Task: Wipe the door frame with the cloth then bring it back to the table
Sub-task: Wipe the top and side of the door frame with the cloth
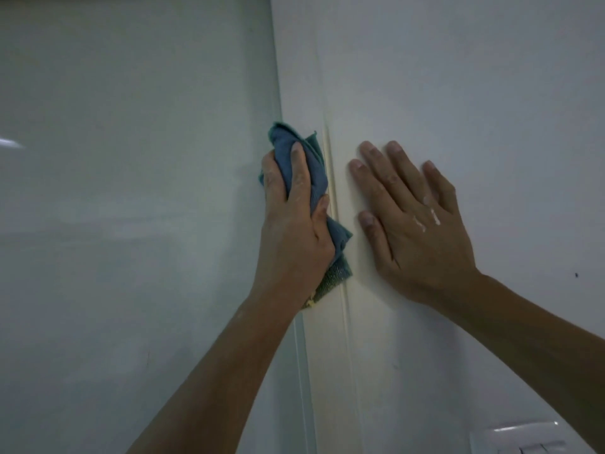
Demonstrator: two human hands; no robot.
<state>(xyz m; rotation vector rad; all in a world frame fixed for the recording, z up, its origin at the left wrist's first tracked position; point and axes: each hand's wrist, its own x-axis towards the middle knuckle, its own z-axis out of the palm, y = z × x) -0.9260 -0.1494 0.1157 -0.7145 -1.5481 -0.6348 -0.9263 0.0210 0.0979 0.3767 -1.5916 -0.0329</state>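
My left hand (294,221) grips a bunched blue-green cloth (316,173) and presses it against the white door frame (330,339), which runs top to bottom through the middle of the view. Cloth sticks out above my fingers and hangs below my palm. My right hand (412,224) lies flat with its fingers spread on the white wall just right of the frame, holding nothing. White smears mark its knuckles.
A glossy pale door panel (131,224) fills the left side. The white wall (474,77) fills the right. A white light switch plate (520,440) sits at the bottom right. A small dark speck (576,275) marks the wall.
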